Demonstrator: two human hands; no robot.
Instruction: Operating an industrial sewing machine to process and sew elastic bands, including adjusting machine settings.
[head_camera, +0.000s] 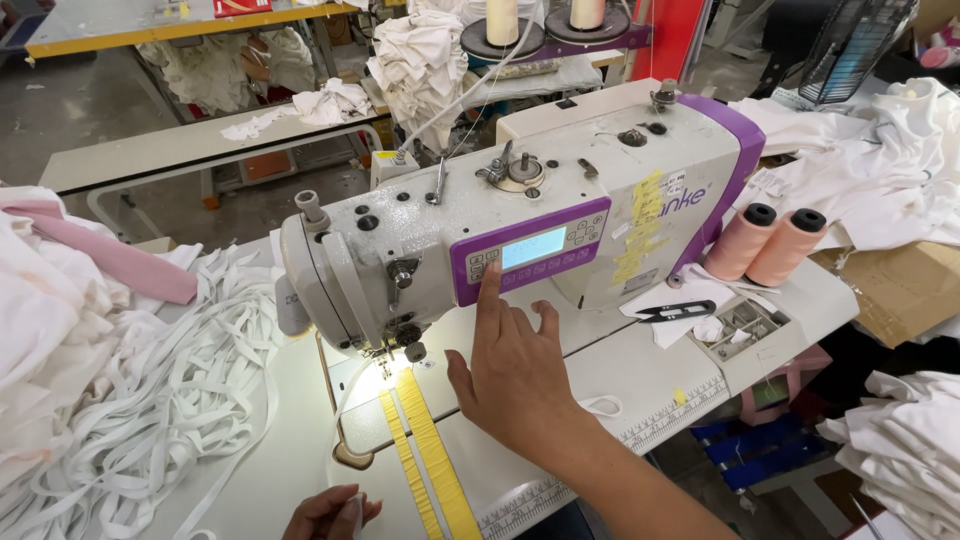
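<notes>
A: What is sitting mid-scene?
B: A white sewing machine (520, 210), its purple control panel (530, 250) facing near. The right hand (510, 370), open, is touching 1 finger to it.
A: And the left hand (330, 515)?
B: Near left, pinching a white strip (355, 510)

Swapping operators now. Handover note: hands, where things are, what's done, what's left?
Right hand: index finger on the sewing machine's purple control panel, holding nothing.
Left hand: at the table's near edge, pinching a bit of white fabric.
Yellow tape strips run from the needle area toward the operator.
White strip pile lies left; thread snips right.
Done: machine lit, panel on.
Left: no fabric visible under the needle yet.
</notes>
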